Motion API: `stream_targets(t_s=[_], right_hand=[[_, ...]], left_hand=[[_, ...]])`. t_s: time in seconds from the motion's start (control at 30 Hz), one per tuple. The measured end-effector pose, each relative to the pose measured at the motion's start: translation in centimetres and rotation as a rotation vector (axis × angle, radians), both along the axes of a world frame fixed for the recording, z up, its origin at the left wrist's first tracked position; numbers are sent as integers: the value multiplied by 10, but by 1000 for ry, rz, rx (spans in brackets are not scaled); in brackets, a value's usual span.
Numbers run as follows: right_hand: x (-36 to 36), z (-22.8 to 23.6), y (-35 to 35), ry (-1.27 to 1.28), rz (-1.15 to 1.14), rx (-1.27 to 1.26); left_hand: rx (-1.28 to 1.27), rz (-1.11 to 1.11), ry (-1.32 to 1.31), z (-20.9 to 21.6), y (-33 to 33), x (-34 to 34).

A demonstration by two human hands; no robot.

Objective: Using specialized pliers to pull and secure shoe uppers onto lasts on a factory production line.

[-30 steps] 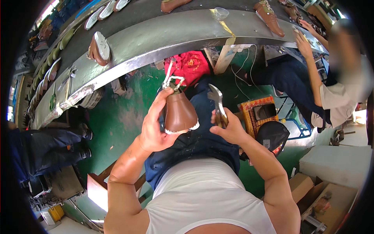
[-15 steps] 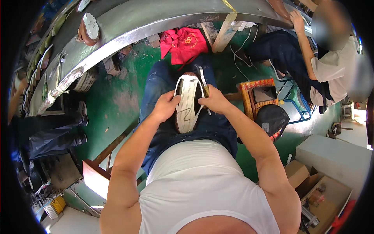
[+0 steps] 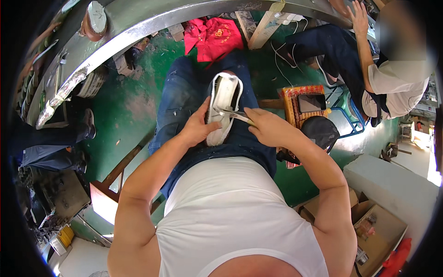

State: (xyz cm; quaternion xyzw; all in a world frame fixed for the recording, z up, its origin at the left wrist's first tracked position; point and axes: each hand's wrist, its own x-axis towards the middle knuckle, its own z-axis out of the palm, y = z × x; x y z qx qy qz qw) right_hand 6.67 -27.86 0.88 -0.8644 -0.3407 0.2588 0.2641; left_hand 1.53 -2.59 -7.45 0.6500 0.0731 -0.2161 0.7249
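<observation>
A shoe [image 3: 217,134] lies sole up across my thighs, its toe pointing away from me. The sole face is whitish, and a white strip [image 3: 240,90] stands away from the edge around the toe. My left hand [image 3: 199,125] grips the left side of the shoe, thumb lying over the sole. In my right hand [image 3: 269,126] is a metal hand tool [image 3: 237,115] with a curved head and an olive-coloured handle end. Its head rests at or just over the middle of the sole; actual contact cannot be made out.
A metal-edged bench [image 3: 152,25] curves across the far side, carrying another brown shoe [image 3: 94,21]. Red cloth [image 3: 213,39] lies beyond my knees. At right are a wooden-slat stool [image 3: 290,99] with a dark flat object, a black cap [image 3: 320,131] and a seated co-worker [image 3: 397,78].
My right hand has left the strip and swung the tool from upright beside the shoe to across its sole. The strip's right side now stands farther out. The co-worker's hand has lifted.
</observation>
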Motion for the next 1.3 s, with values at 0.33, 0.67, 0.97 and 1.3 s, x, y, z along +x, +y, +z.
stream_targets(t_s=[0.33,0.67,0.97,1.3], right_hand=[[28,29,37,9,296,-463],[-3,-9,36,23,6,-155],[19,-12,36,-264,-73,-239],[54,-3,2,298,-147,-155]], left_hand=[[-531,296,257,14,-22,-7],[633,384,-68,-24,-18,10],[674,284,-351,-24,-18,5],[945,-235,-386,-1,-9,16]])
